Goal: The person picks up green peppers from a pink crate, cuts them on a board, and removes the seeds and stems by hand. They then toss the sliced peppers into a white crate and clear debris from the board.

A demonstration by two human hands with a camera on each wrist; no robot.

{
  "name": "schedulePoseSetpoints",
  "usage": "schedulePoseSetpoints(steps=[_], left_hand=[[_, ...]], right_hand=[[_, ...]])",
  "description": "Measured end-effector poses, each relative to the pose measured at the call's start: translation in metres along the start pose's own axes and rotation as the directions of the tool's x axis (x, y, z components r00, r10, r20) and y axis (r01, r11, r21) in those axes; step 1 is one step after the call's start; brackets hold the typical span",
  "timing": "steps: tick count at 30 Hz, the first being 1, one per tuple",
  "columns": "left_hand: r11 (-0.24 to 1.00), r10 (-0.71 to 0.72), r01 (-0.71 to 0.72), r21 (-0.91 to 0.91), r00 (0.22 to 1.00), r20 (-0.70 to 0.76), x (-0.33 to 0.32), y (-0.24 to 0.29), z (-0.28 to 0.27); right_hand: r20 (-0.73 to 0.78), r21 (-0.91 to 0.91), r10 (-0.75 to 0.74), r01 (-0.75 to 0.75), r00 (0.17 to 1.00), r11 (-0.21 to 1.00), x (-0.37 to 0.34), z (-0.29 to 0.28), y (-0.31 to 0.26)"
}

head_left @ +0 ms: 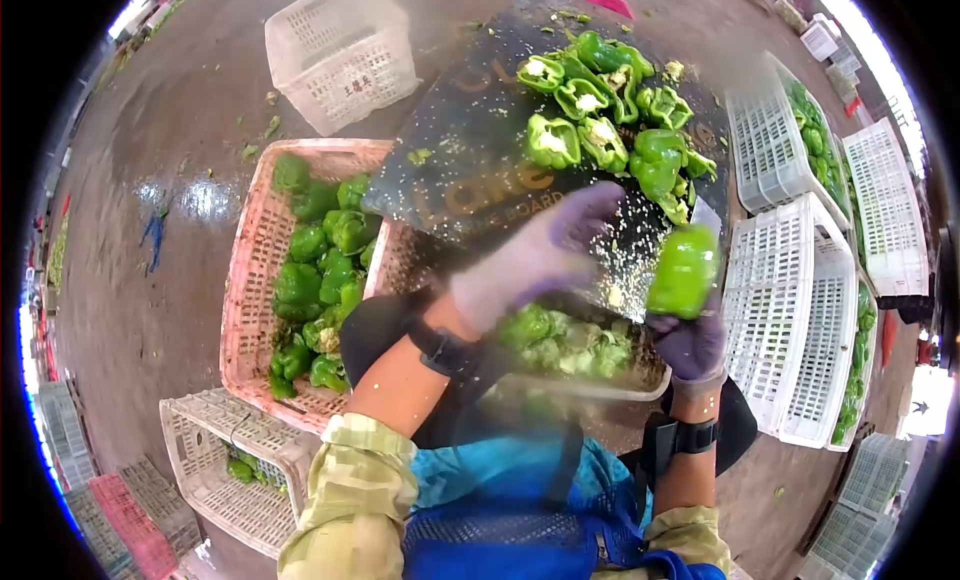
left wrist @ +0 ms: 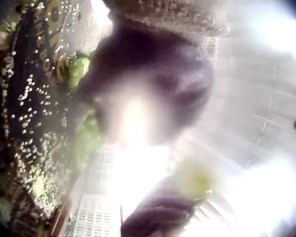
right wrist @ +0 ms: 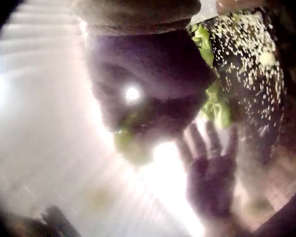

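In the head view my right hand (head_left: 692, 342), in a purple glove, grips a whole green bell pepper (head_left: 684, 272) by its lower end, at the right edge of the black board (head_left: 480, 170). The pepper is blurred. My left hand (head_left: 535, 252) is held over the near part of the board, fingers spread and nothing in them; the right wrist view shows this left hand (right wrist: 212, 180) with straight fingers. Cut and opened green bell peppers (head_left: 605, 145) are heaped on the board's far right. White seeds (head_left: 632, 265) are scattered near the hands.
A pink crate (head_left: 245, 290) of whole peppers stands left of my legs. Below the board, a container (head_left: 640, 388) holds pale green pieces. White crates (head_left: 770, 310) line the right side. An upturned-looking white crate (head_left: 345, 60) sits beyond, and another crate (head_left: 220, 480) at lower left.
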State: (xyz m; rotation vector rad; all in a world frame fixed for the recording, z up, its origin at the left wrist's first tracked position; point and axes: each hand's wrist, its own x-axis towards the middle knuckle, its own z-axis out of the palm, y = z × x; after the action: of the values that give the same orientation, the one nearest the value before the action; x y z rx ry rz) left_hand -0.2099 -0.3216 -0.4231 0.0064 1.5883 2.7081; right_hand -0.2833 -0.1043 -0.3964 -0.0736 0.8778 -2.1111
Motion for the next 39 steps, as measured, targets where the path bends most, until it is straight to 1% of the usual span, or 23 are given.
schedulePoseSetpoints(steps=[1, 2, 3, 5, 6, 9, 10, 11, 13, 15, 18, 20, 21, 22, 24, 25, 27, 30, 33, 34, 35, 37, 39], left_hand=[[0.991, 0.124, -0.132, -0.039, 0.979, -0.161, 0.007, -0.027, -0.013], [0.974, -0.082, 0.008, -0.228, 0.944, -0.319, 0.009, -0.02, -0.003], [0.899, -0.303, 0.109, -0.424, 0.855, -0.422, 0.009, -0.013, 0.009], [0.794, -0.276, 0.206, -0.572, 0.961, -0.037, 0.008, -0.029, 0.011], [0.734, -0.258, 0.304, -0.607, 0.952, 0.165, 0.007, -0.038, 0.009], [0.904, -0.289, 0.171, -0.391, 0.92, -0.265, 0.009, -0.025, 0.011], [0.885, -0.252, 0.121, -0.45, 0.936, -0.245, 0.01, -0.026, 0.001], [0.894, -0.195, 0.047, -0.446, 0.936, -0.293, 0.007, -0.03, -0.005], [0.817, -0.305, 0.032, -0.576, 0.872, -0.383, 0.007, -0.032, -0.011], [0.782, -0.382, 0.047, -0.622, 0.825, -0.418, 0.01, -0.028, -0.005], [0.771, -0.378, 0.041, -0.635, 0.832, -0.405, 0.015, -0.028, 0.003], [0.791, -0.357, 0.038, -0.611, 0.84, -0.409, 0.019, -0.021, 0.008], [0.785, -0.354, 0.026, -0.62, 0.839, -0.413, 0.02, -0.023, 0.007], [0.779, -0.35, 0.012, -0.627, 0.838, -0.419, 0.022, -0.026, 0.005], [0.793, -0.312, -0.029, -0.609, 0.839, -0.446, 0.021, -0.032, 0.003], [0.802, -0.315, -0.019, -0.597, 0.836, -0.449, 0.02, -0.031, 0.004], [0.82, -0.327, 0.011, -0.572, 0.829, -0.453, 0.021, -0.024, 0.005], [0.814, -0.364, 0.056, -0.578, 0.825, -0.433, 0.025, -0.027, 0.001], [0.791, -0.397, 0.081, -0.606, 0.822, -0.409, 0.031, -0.033, -0.001], [0.769, -0.419, 0.092, -0.633, 0.82, -0.39, 0.032, -0.037, -0.002], [0.747, -0.439, 0.103, -0.657, 0.819, -0.37, 0.033, -0.039, -0.001], [0.707, -0.465, 0.146, -0.692, 0.834, -0.299, 0.034, -0.038, 0.002], [0.675, -0.45, 0.191, -0.713, 0.872, -0.192, 0.035, -0.037, -0.001]], right_hand=[[0.178, 0.21, -0.005, -0.034, 0.984, 0.977, 0.0, -0.012, 0.005], [0.351, 0.387, -0.009, -0.136, 0.936, 0.912, 0.001, -0.018, 0.009], [0.226, 0.115, 0.067, -0.095, 0.972, 0.989, 0.006, -0.021, 0.019], [-0.041, -0.452, 0.214, -0.209, 0.976, 0.867, 0.018, -0.013, 0.039], [-0.073, -0.384, 0.205, -0.217, 0.976, 0.897, 0.012, -0.008, 0.033], [-0.101, -0.209, 0.034, -0.054, 0.994, 0.976, 0.001, -0.037, 0.003], [-0.005, -0.166, 0.002, -0.003, 1.0, 0.986, -0.011, -0.062, -0.024], [0.096, 0.057, -0.017, 0.011, 0.995, 0.998, -0.022, -0.086, -0.055], [0.28, 0.472, -0.103, -0.043, 0.954, 0.881, -0.041, -0.126, -0.119], [0.1, 0.471, -0.544, 0.441, 0.833, 0.764, -0.055, -0.151, -0.166], [0.091, -0.027, -0.399, 0.403, 0.912, 0.915, -0.014, -0.159, -0.177], [0.041, -0.473, -0.277, 0.262, 0.96, 0.841, 0.042, -0.147, -0.153], [-0.368, -0.715, -0.265, -0.089, 0.891, 0.694, 0.073, -0.092, -0.125], [-0.365, -0.748, -0.189, -0.166, 0.911, 0.643, 0.098, -0.075, -0.107], [-0.323, -0.863, -0.242, -0.179, 0.915, 0.473, 0.156, -0.078, -0.076], [-0.35, -0.923, -0.294, -0.273, 0.89, 0.271, 0.191, -0.099, -0.071], [-0.278, -0.913, -0.339, -0.137, 0.899, 0.385, 0.234, -0.124, -0.044], [-0.236, -0.931, -0.487, -0.053, 0.841, 0.36, 0.223, -0.097, -0.023], [-0.21, -0.789, -0.368, 0.065, 0.906, 0.611, 0.203, -0.076, -0.026], [-0.077, -0.906, -0.452, 0.127, 0.889, 0.405, 0.188, -0.065, -0.025], [0.021, -0.898, -0.473, 0.225, 0.881, 0.379, 0.173, -0.059, -0.018], [0.198, -0.98, -0.442, 0.173, 0.875, -0.097, 0.127, -0.034, -0.008], [0.595, -0.724, -0.189, 0.419, 0.781, -0.547, 0.09, -0.019, -0.004]])
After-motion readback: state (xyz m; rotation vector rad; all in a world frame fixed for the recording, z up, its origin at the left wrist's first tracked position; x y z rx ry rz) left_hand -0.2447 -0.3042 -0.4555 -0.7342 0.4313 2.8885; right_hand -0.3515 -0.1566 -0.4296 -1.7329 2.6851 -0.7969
